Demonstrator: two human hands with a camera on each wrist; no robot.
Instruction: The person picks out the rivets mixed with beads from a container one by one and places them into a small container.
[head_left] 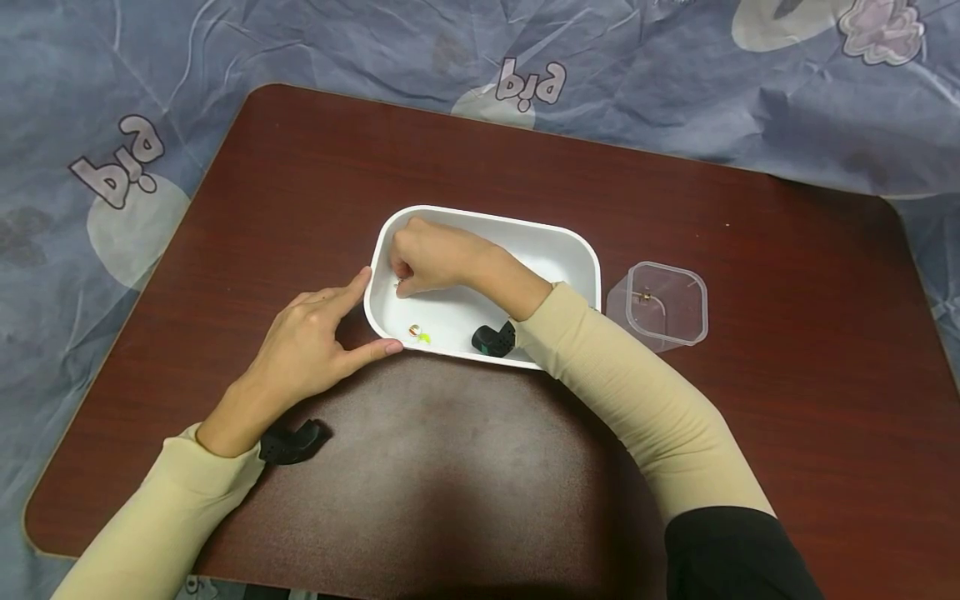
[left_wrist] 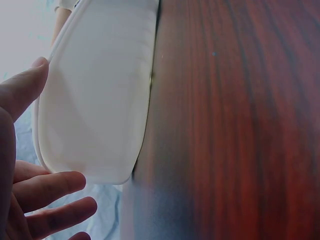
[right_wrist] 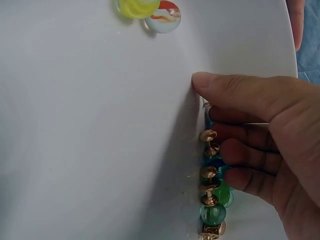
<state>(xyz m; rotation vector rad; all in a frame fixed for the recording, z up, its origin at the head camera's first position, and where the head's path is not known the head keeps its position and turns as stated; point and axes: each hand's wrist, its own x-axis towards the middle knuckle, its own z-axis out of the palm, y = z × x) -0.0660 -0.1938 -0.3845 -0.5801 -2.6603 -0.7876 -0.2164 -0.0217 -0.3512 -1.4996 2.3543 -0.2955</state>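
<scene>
My right hand (head_left: 435,254) reaches down inside a white tray (head_left: 525,221), near its left end. In the right wrist view, the curled fingers (right_wrist: 245,150) are right beside a row of gold push pins (right_wrist: 209,198) and green and blue marbles (right_wrist: 213,214) along the tray wall. A gold pin shows between thumb and index finger; I cannot tell whether they pinch it. My left hand (head_left: 303,342) spreads around the tray's left end, straight thumb at the front rim, index fingertip at the left wall. A yellow marble (right_wrist: 139,7) and an orange-white marble (right_wrist: 165,18) lie apart in the tray.
A clear plastic container (head_left: 678,304) with a small gold piece inside stands right of the tray. Both tray and container are on a dark red-brown wooden table (head_left: 360,158). Blue-grey printed cloth (head_left: 337,50) lies beyond its edges. Black wrist devices (head_left: 292,442) sit at both sleeves.
</scene>
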